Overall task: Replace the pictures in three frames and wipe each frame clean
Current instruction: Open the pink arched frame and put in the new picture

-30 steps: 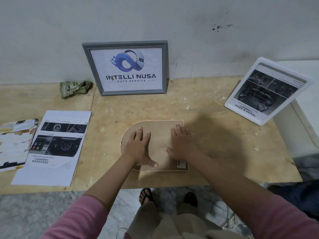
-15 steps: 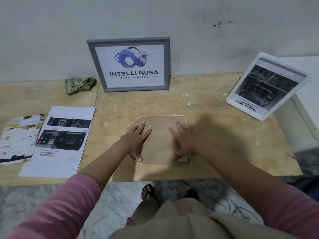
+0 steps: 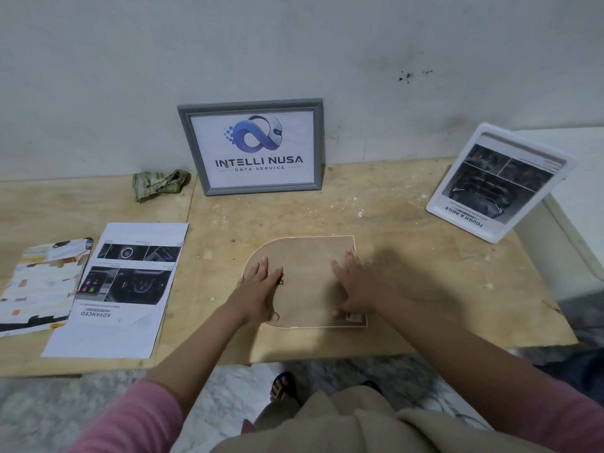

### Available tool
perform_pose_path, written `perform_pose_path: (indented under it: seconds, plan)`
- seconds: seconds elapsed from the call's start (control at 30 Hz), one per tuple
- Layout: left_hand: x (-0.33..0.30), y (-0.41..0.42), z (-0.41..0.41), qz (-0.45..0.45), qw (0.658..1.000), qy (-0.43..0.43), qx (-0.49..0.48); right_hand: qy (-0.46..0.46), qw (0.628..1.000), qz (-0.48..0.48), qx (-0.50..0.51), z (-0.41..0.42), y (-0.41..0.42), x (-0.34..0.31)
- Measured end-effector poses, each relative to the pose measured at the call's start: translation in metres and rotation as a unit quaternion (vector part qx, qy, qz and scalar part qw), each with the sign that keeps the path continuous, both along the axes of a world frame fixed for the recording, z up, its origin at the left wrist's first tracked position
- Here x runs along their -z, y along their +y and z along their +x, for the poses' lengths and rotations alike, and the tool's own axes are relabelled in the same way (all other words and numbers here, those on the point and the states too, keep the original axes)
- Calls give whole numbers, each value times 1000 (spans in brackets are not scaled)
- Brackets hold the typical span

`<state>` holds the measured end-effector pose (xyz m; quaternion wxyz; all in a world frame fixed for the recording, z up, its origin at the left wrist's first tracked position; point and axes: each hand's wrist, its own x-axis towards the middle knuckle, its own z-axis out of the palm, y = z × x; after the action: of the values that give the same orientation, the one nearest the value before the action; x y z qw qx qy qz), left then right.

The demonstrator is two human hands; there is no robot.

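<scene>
An arch-shaped frame [image 3: 307, 279] lies face down on the wooden table [image 3: 408, 256], its brown backing board up. My left hand [image 3: 260, 289] rests flat on its rounded left end, fingers straight, beside a small dark clip. My right hand [image 3: 354, 286] lies spread on the board's right side, thumb near a small sticker at the lower corner. A grey frame [image 3: 251, 147] with an "Intelli Nusa" print leans on the wall. A white frame [image 3: 496, 183] with a car picture leans at the right. A green cloth [image 3: 158, 184] lies crumpled at the back left.
Printed sheets [image 3: 121, 286] with car interior pictures lie at the left, next to a colourful brochure [image 3: 39, 282]. A white ledge [image 3: 581, 191] stands beyond the table's right end. The table's front edge runs just below the arch frame; my sandalled feet show under it.
Both hands have shifted slightly on the backing board, the left toward its rounded end. The view has moved a little; the frame stays in place.
</scene>
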<state>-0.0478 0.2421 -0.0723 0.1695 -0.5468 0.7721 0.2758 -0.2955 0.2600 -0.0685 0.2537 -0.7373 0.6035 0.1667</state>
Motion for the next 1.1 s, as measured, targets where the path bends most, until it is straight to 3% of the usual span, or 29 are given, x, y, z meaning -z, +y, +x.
perform_pose_path:
  seconds: [0.13, 0.2, 0.27, 0.37, 0.53, 0.73, 0.87, 1.0, 1.1]
  plan:
    - [-3, 17, 6, -113, 973, 110, -167, -61, 994, -22, 93, 12, 22, -3]
    - [-4, 18, 8, -158, 946, 105, -262, -82, 987, -38, 132, 17, 30, -3]
    - [-1, 14, 11, -144, 916, 98, -363, -91, 980, -53, 166, 22, 36, -2]
    - [3, 5, 17, -88, 885, 139, -436, -74, 978, -53, 187, 33, 42, 0]
    - [4, -5, 22, -58, 853, 185, -485, -32, 987, 6, 160, 42, 47, 3]
    - [0, -7, 24, -30, 829, 225, -510, -7, 990, -13, 137, 47, 51, 7]
    - [-9, -10, 26, -31, 784, 297, -544, -22, 986, -27, 163, 49, 52, 5]
    - [-36, -22, 18, -4, 730, 388, -562, -46, 979, -129, 151, 53, 57, 8]
    - [-64, -34, 9, -12, 725, 427, -540, -101, 955, -273, 62, 58, 60, 15]
